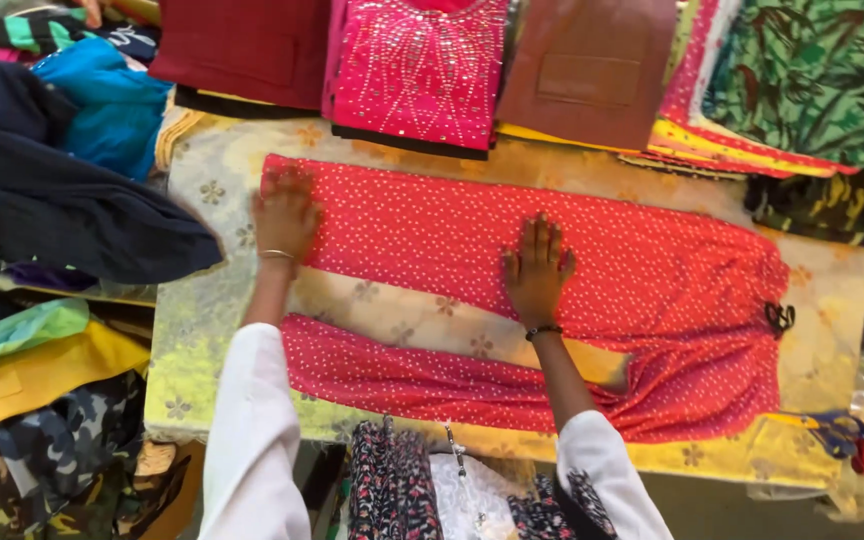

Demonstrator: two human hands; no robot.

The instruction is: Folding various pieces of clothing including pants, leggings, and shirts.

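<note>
The trousers (592,290) lie spread flat on the cloth-covered table (202,330), with both hands pressed on them: the left hand (285,218) at their left end, the right hand (536,270) near their middle. Behind the trousers sit folded garments (417,75); a heap of clothes (42,190) lies to their left and scissors (837,432) at their right front.

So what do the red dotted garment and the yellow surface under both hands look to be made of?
Red dotted garment: thin woven cloth, probably cotton or a blend; matte, lies flat, creases softly under the left hand and right hand. Yellow floral cover: also fabric, printed, slightly faded; it drapes over the edge.
</note>
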